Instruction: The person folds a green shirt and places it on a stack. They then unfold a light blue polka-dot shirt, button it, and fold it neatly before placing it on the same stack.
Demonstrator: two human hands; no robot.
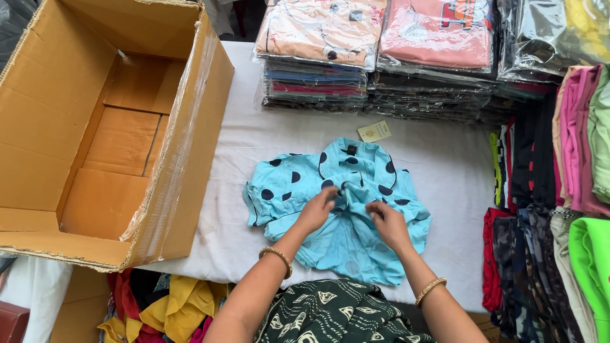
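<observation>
Head view: light-blue top (343, 209) w/ dark dots, rumpled.

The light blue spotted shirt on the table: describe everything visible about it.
The light blue shirt is a soft, thin-looking fabric garment with large dark navy spots, a collar and a dark neck label. It lies front-up and crumpled on the white table cover, collar away from the person, short sleeves spread sideways. The left hand and right hand pinch the fabric at its middle. A small cream tag lies just beyond the collar.
</observation>
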